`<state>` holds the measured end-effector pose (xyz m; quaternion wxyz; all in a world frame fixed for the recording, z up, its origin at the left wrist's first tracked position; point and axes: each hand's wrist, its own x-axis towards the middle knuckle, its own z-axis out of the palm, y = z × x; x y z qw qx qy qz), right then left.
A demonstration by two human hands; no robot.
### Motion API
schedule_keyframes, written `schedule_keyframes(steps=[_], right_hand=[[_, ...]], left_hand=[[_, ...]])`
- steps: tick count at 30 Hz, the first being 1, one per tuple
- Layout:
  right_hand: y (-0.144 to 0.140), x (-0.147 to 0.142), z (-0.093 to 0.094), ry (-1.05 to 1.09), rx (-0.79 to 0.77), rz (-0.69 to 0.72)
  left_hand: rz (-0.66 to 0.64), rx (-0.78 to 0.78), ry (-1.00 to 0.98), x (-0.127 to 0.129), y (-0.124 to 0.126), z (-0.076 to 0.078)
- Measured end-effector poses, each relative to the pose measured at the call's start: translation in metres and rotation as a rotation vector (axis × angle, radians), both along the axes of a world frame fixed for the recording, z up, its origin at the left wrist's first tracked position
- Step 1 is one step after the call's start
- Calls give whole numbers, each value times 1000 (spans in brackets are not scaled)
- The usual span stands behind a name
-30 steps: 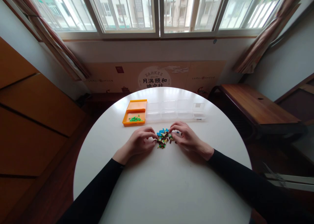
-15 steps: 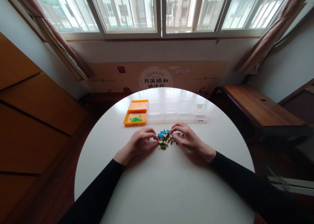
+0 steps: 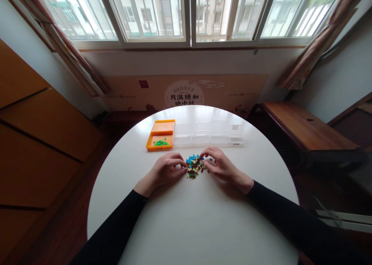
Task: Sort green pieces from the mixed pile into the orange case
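Observation:
A small heap of tiny building bricks (image 3: 193, 166), blue, brown, cream and green, lies on the white table between my hands. At its left edge is my left hand (image 3: 169, 168), fingers curved and a gap showing between forefinger and thumb; I see nothing held there. My right hand (image 3: 222, 165) reaches over the heap's right side, thumb and forefinger apart, fingertips close to the blue and brown bricks. Behind the heap, an orange box (image 3: 151, 145) with its lid up holds green bricks (image 3: 161, 142).
Beside the orange box runs a row of clear plastic boxes (image 3: 200, 139) with raised lids. The round white table (image 3: 203, 226) has its far edge near a printed cardboard panel (image 3: 124, 88). To the right stands a wooden bench (image 3: 308, 127).
My right hand's fingers have shifted slightly at the heap, the thumb and forefinger a little farther apart. My left hand stays at the heap's edge. The view has moved slightly.

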<state>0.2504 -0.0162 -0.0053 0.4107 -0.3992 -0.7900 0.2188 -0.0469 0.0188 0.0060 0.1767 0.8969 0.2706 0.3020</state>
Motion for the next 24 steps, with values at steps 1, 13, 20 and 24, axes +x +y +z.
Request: schedule_keyframes(steps=[1, 13, 20, 24], right_hand=[[0, 0, 1, -6, 4, 4], [4, -1, 1, -45, -2, 21], [-2, -1, 3, -27, -5, 10], [-6, -1, 5, -18, -3, 8]], left_hand=[[5, 3, -2, -1, 1, -1], [76, 38, -69, -4, 7, 3], [218, 60, -150, -10, 4, -4], [248, 38, -222, -8, 1, -4]])
